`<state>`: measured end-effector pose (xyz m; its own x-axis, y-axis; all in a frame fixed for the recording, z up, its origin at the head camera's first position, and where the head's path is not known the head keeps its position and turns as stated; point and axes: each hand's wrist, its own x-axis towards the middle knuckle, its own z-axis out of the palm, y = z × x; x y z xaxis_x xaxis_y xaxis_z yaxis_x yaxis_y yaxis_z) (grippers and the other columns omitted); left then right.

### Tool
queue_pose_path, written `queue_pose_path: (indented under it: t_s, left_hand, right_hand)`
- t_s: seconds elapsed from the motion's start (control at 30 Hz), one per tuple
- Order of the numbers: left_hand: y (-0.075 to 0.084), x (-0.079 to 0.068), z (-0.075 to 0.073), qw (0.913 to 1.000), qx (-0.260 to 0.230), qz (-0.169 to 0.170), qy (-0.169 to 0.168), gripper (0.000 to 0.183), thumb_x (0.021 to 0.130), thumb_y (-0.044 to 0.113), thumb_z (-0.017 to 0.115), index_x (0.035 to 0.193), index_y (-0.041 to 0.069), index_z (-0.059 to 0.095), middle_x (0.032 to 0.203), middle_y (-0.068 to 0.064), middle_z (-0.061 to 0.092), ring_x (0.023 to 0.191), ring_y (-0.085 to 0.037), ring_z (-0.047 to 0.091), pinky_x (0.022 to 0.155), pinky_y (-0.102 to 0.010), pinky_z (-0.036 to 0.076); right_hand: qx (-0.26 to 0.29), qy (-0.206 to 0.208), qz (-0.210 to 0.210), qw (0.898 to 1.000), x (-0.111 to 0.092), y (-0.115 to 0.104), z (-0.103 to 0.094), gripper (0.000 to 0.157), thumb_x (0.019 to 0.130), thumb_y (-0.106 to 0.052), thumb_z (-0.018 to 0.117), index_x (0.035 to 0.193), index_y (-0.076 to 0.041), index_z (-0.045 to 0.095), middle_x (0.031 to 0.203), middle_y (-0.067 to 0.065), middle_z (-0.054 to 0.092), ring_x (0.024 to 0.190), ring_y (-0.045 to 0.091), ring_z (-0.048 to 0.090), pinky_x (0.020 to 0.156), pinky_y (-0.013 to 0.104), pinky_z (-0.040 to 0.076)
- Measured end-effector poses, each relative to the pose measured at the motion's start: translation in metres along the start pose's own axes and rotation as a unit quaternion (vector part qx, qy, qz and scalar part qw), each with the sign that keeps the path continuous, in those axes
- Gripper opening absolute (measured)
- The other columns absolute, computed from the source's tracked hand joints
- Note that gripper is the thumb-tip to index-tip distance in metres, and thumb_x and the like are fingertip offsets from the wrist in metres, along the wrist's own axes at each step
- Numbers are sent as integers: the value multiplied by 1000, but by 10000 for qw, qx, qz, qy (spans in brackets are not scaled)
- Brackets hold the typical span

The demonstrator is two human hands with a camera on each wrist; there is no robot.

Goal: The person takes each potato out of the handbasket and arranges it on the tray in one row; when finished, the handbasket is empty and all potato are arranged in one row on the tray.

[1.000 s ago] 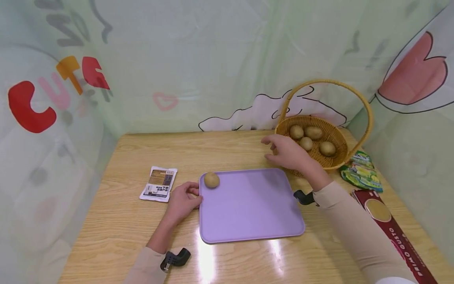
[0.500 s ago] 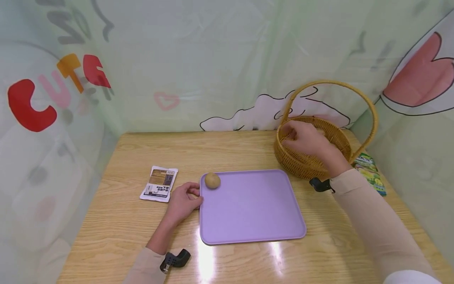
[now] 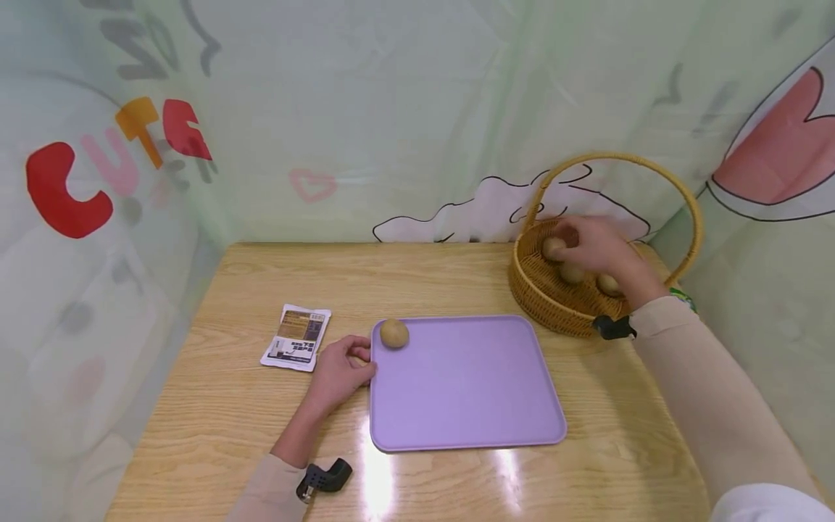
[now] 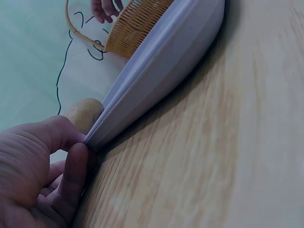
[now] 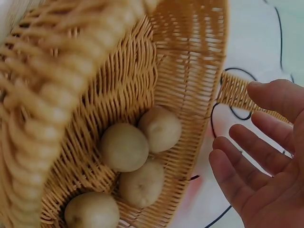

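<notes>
Could roll potato (image 3: pixel 394 333) by tilting lilac tray (image 3: pixel 466 384) pinched in left hand (image 3: pixel 338 373), with right hand (image 3: pixel 599 248) wide over wicker basket (image 3: pixel 541 296).

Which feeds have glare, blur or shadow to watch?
Head view: white glare on the pale wooden tabletop below the flat lilac rectangular tray, and the right grip is blurred; left wrist view: dim, shadow along the tray's base; right wrist view: the nearest braided edge of the tan wicker basket looks soft.
</notes>
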<state>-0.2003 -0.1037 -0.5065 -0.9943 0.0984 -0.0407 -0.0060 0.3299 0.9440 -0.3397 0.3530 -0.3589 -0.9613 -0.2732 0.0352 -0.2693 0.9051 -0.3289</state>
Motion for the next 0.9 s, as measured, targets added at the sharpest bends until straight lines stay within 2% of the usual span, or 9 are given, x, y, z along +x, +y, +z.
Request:
queue_pose_path:
  t_s: [0.4, 0.57, 0.77, 0.9]
  left_hand:
    - [-1, 0, 1, 9999, -121, -39, -10, 39, 74, 1, 74, 112, 0, 65, 85, -7, 63, 61, -14, 62, 54, -27, 57]
    - [-1, 1, 0, 9999, -109, -41, -33, 40, 74, 2, 74, 113, 0, 64, 85, -7, 63, 62, -15, 62, 54, -28, 57]
    - [-3, 1, 1, 9999, -46, -117, 2, 40, 74, 3, 75, 112, 3, 65, 84, -4, 63, 62, -15, 62, 55, -29, 57]
    - [-2, 1, 0, 9999, -117, -94, -10, 40, 74, 2, 74, 112, 1, 65, 84, -6, 63, 61, -15, 62, 54, -29, 57]
  right_hand:
    - [-70, -305, 143, 9994, 4, 25, -5, 42, 90, -22, 65, 122, 6, 58, 118, 28, 60, 109, 42, 54, 90, 57, 44]
    - [-61, -290, 79, 9995, 7, 39, 0, 39, 86, -15, 68, 117, 8, 60, 115, 28, 60, 106, 42, 55, 88, 57, 46]
    - [-302, -254, -36, 9992, 13, 50, 5, 37, 82, -15, 72, 110, 8, 64, 109, 24, 61, 100, 40, 56, 83, 55, 47]
    - [-372, -556, 88, 9977, 14, 52, 5, 39, 83, -18, 73, 110, 9, 64, 109, 24, 60, 99, 40, 55, 82, 54, 47]
